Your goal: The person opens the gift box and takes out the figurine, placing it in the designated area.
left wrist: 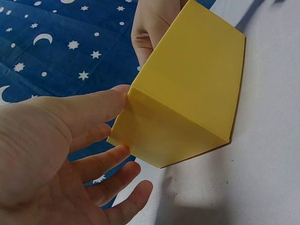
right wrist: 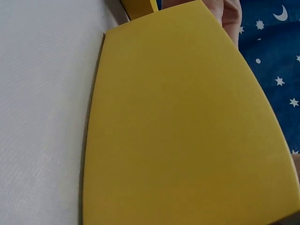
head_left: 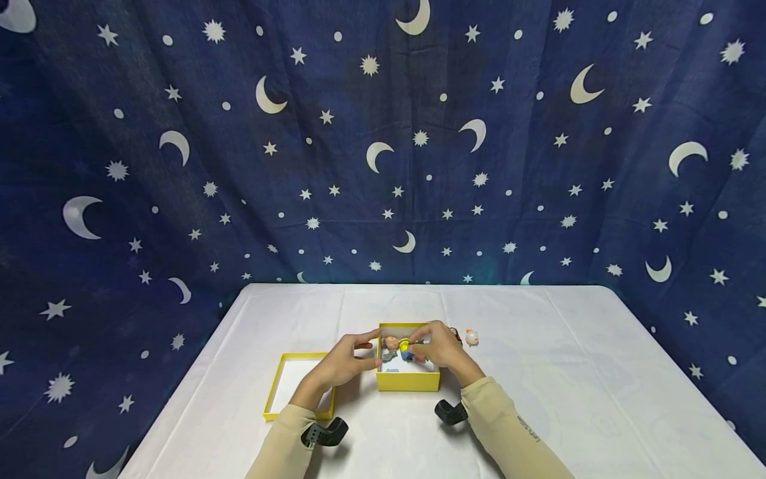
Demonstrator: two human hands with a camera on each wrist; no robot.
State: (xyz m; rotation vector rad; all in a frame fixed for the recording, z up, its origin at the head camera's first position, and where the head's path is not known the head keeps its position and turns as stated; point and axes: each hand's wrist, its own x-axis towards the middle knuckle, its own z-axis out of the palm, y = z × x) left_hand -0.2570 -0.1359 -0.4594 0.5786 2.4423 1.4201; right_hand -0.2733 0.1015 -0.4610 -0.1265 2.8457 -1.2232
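In the head view, a yellow box (head_left: 408,382) stands uncovered on the table with several small toy figures in it. My left hand (head_left: 342,361) rests against its left side. In the left wrist view, the thumb and fingers (left wrist: 101,161) of that hand are extended and touch the box's edge. My right hand (head_left: 443,346) reaches over the right rim and pinches a toy figure (head_left: 405,349) with a yellow top and blue bottom. Beside it lie a round-headed figure (head_left: 391,342) and a grey one (head_left: 387,355). The box wall (right wrist: 183,122) hides the right fingertips in the right wrist view.
Left of the box lies its yellow-rimmed lid (head_left: 275,388), white inside up. Past the right hand are a small white and orange toy (head_left: 472,337) and a dark, partly hidden item (head_left: 457,335). A starry blue cloth (head_left: 353,120) hangs behind the white-covered table (head_left: 568,386).
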